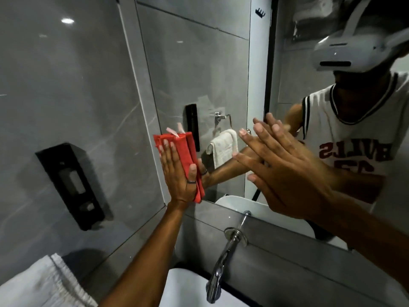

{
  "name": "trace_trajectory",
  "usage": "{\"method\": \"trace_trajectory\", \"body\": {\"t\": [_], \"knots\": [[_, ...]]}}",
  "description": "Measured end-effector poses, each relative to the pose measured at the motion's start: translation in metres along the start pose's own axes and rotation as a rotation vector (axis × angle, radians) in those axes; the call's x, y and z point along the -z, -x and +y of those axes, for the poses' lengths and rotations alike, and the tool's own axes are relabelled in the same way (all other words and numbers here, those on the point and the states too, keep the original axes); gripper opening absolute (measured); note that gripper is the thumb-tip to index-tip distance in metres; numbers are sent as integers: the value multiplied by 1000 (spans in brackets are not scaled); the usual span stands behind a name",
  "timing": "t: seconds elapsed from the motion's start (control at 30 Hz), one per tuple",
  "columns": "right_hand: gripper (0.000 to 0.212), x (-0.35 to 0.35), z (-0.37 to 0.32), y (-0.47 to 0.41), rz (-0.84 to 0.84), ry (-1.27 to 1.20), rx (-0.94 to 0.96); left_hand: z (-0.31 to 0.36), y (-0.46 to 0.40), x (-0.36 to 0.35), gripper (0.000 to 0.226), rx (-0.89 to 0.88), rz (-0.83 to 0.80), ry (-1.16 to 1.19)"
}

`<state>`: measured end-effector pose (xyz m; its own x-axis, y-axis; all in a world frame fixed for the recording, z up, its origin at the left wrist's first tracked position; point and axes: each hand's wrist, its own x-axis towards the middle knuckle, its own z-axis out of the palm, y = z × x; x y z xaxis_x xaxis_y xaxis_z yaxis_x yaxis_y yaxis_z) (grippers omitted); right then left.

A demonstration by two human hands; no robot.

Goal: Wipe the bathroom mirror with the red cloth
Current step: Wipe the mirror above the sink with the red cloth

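Right forearm: nearest the lens, running in from the lower right; my right hand point(285, 173) lies flat on the mirror point(199, 85), just right of its own reflection.
Right fingers: the fingers point(247, 138) are straight and a little spread, pointing up and left, holding nothing; they only brace on the glass.
Left hand: my left hand point(177, 173) presses the red cloth point(188, 147) against the glass, low down at the mirror's left edge, right beside the grey tiled wall point(66, 85).
Left fingers: laid flat and close together over the cloth, thumb out to the right along it; a press, not a pinch.
Cloth: folded into a long pad, long axis near upright, poking above my fingertips and below the heel of the palm.
Key relation: nearly all the unwiped glass lies to the right and above the cloth; I judge the coming stroke must go that way, and the bracing right hand sits in its path.
Nearer hand: the left, already on the cloth.
Below: the tap point(221, 262) and white basin point(183, 289), well clear of both hands.
Left wall: black soap dispenser point(70, 187), untouched.
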<state>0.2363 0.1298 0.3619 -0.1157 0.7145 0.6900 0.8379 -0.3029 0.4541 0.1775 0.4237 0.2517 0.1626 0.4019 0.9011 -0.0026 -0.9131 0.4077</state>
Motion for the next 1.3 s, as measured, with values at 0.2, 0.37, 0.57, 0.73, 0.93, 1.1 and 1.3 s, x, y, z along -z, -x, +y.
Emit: {"method": "trace_trajectory", "body": {"t": [0.2,0.37,0.57,0.73,0.93,1.1,1.3], "knots": [[48,-2,7,52,113,-10,2,29,21,-18,78,118,52,-16],[52,17,26,82,140,172,-146,94,50,-36,73,86,26,-70],[57,53,51,115,77,317,-231,208,100,-57,65,69,-5,-60],[63,94,83,123,58,496,-324,274,128,-72,65,-62,-28,-95],[68,138,111,102,-18,536,-427,315,99,-69,66,-172,-115,-82],[68,172,138,55,67,497,-435,368,-6,-58,66,-230,-127,-66],[67,216,174,-6,173,351,-468,427,-164,-38,70,-318,-41,-47]]}}
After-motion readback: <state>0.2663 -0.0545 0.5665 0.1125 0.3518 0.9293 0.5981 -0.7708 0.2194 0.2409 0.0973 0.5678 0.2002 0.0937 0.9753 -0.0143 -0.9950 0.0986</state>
